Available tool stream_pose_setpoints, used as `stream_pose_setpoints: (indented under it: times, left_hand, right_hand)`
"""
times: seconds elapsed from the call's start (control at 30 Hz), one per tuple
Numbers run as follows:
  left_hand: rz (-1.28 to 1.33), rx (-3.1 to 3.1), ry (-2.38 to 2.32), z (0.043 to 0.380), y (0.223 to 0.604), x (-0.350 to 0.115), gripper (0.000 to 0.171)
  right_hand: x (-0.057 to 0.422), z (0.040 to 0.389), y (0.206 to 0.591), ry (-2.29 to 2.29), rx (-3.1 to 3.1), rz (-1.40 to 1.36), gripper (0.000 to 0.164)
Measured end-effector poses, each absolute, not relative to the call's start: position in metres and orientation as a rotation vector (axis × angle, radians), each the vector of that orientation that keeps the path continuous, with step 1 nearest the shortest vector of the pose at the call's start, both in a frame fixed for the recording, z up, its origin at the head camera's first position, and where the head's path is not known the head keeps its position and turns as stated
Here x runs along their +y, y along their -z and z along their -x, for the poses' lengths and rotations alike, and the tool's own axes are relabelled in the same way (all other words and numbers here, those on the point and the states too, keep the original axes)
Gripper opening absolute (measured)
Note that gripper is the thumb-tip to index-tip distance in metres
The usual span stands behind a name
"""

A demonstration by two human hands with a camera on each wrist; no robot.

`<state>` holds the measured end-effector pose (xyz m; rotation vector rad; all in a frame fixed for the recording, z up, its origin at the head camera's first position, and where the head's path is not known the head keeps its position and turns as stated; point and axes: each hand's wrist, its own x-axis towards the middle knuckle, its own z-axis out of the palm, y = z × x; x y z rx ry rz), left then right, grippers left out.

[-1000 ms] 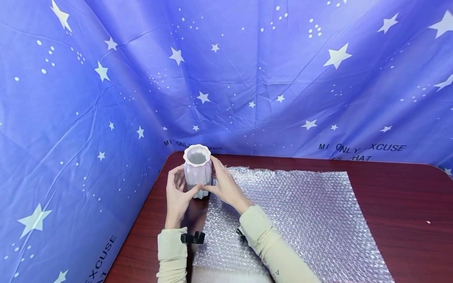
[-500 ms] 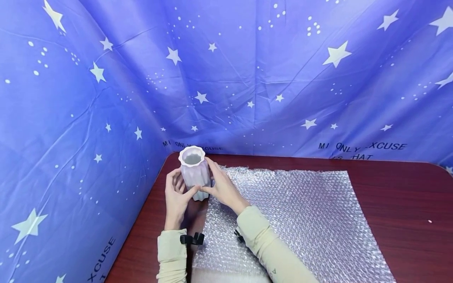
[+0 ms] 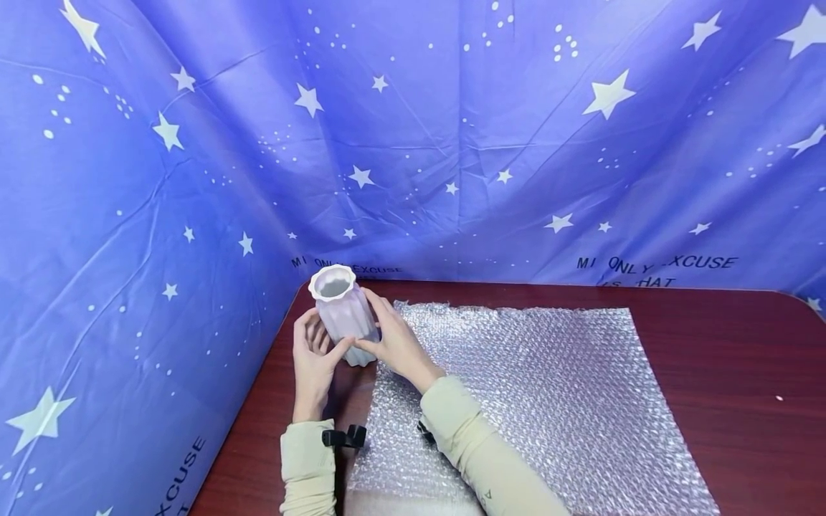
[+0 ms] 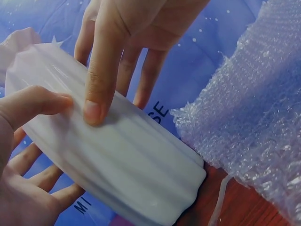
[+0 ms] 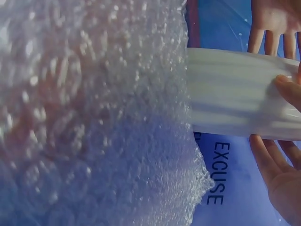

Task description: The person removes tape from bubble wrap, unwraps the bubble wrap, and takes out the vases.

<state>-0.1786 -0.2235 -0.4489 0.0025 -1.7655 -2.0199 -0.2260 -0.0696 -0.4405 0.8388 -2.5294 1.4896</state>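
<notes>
A pale lilac-to-white vase [image 3: 345, 315] with fluted sides and a wavy rim leans left, its mouth facing up and its base low beside the bubble wrap's left edge. My left hand [image 3: 312, 369] holds it from the left, thumb across the front and other fingers behind. From the right, my right hand [image 3: 396, 344] grips it the same way, the two thumbs nearly meeting. In the left wrist view both thumbs press the vase [image 4: 136, 150] near its middle. Bubble wrap [image 5: 94, 117] hides the vase's lower end in the right wrist view.
A large sheet of bubble wrap [image 3: 535, 387] lies flat on the dark red wooden table [image 3: 729, 358], under my right forearm. Blue star-printed cloth [image 3: 413, 143] hangs behind the table and along its left side. A tiny white speck [image 3: 779, 398] lies at the right.
The vase has gone from nearly upright to leaning left, its rim shifting left while the base stays near the same spot. Both hands keep their hold. The head view has shifted slightly.
</notes>
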Motion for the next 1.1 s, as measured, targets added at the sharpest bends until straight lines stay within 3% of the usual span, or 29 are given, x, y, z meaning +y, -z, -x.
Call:
stream_pose_setpoints:
  times: [1.1]
  left_hand:
    - [-0.032, -1.716, 1.942, 0.179, 0.44, -0.225, 0.072]
  right_hand:
    - [-0.075, 0.22, 0.426, -1.331, -2.504, -0.82, 0.074]
